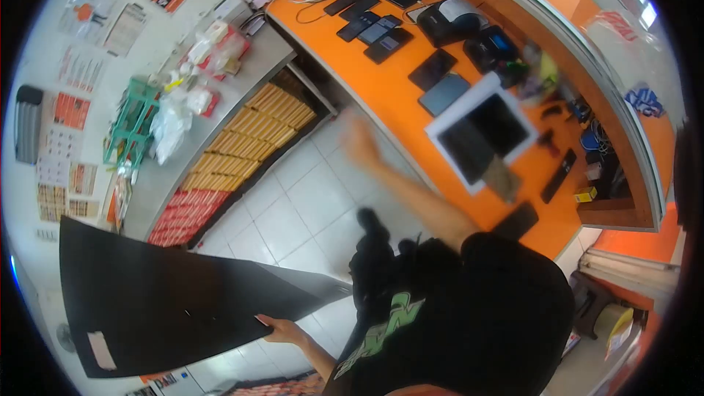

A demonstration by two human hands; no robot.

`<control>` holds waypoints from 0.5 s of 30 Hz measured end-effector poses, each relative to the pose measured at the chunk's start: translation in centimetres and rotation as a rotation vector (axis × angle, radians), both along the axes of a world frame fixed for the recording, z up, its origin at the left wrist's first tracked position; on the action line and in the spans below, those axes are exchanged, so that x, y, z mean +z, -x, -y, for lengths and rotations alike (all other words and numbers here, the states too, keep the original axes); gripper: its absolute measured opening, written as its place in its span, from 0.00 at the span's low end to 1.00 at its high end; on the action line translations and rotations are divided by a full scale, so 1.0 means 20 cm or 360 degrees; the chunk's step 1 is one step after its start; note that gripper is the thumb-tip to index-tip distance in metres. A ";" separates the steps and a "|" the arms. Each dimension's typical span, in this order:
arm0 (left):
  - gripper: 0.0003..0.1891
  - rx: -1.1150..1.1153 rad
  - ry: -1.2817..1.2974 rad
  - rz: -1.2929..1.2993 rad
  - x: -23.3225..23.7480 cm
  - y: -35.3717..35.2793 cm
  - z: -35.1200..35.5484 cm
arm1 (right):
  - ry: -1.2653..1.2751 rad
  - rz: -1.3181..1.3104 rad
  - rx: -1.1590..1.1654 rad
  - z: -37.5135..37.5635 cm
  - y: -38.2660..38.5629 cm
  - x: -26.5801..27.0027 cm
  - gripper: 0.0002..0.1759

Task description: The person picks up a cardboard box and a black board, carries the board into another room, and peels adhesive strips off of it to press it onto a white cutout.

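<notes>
Phones point(374, 29) and tablet point(484, 136) on counter point(383, 92), shelf point(253, 70) left, sheet point(161, 301) before it

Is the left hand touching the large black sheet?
Touching: the head view shows the left hand gripping the lower edge of the black sheet.

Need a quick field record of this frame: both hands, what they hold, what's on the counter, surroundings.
left hand: left hand grips the edge of a large black flexible sheet
right hand: right hand is motion-blurred and stretched toward the orange counter; grip unclear, nothing seen in it
on counter: dark phones, white-framed tablet, black printer
side: green plastic rack and white bags on a grey shelf
floor: white tiles
</notes>
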State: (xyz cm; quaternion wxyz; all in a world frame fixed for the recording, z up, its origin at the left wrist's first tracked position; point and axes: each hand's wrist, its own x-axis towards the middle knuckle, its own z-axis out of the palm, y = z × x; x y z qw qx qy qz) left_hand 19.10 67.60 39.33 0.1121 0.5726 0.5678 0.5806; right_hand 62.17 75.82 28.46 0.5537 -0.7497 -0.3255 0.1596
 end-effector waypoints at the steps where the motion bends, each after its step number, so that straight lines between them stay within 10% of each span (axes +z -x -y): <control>1: 0.15 0.0006 0.0018 0.0010 -0.05 -0.02 -0.10 | -0.0116 0.0627 -0.0623 0.00 -0.27 -0.07 0.29; 6: 0.16 -0.0017 0.0060 -0.0053 -0.10 -0.31 -0.54 | 0.0514 0.0978 -0.0764 -0.11 -1.09 -0.27 0.32; 12: 0.20 0.0179 0.0498 -0.0174 0.10 -0.69 -0.88 | 0.1018 0.0829 -0.0918 -0.27 -1.18 -0.24 0.32; 15: 0.23 -0.0233 0.0390 -0.0339 -0.18 -0.47 -1.11 | 0.1083 0.0711 -0.0932 -0.31 -1.20 -0.24 0.33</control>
